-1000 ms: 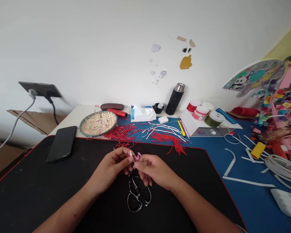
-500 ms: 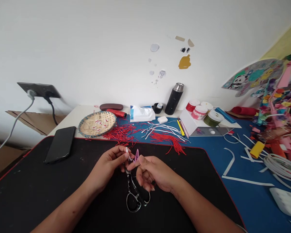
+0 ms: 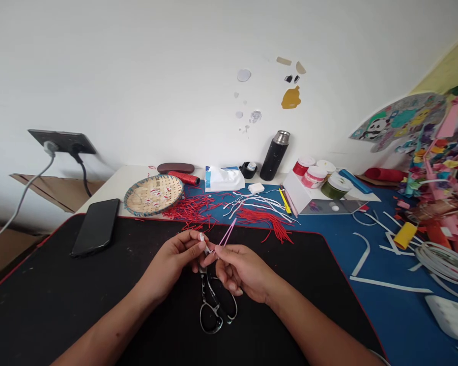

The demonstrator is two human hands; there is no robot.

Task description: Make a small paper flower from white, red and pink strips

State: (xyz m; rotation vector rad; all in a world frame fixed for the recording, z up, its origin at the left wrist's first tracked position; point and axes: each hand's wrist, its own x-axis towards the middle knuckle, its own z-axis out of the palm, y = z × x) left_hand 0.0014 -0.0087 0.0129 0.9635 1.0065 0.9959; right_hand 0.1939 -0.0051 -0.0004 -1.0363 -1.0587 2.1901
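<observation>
Between the thumb and fingertips of my left hand [image 3: 185, 251] is a small white piece [image 3: 202, 238], its kind too small to make out. Pinched by my right hand [image 3: 238, 267] is a thin purple V-shaped piece [image 3: 229, 234], its closed end pointing up and away. The frames do not show whether it is a tool or a folded strip. Both sets of fingertips almost meet, hiding the lower ends of what they hold. Below them, scissors [image 3: 210, 310] with dark metal handles lie on the black mat [image 3: 168, 330], their blades partly under my left fingers.
Behind the mat are a woven basket [image 3: 137, 206] with small red-and-white pieces, red cords [image 3: 269, 222], white cords [image 3: 238, 201] and a yellow craft knife [image 3: 284, 201]. A phone [image 3: 95, 227] lies left. Farther back stand a black flask [image 3: 275, 157] and lidded jars [image 3: 335, 186].
The purple piece has swung toward the upper right and shows longer, with its point farther from my hands. Both hands stay in nearly the same place.
</observation>
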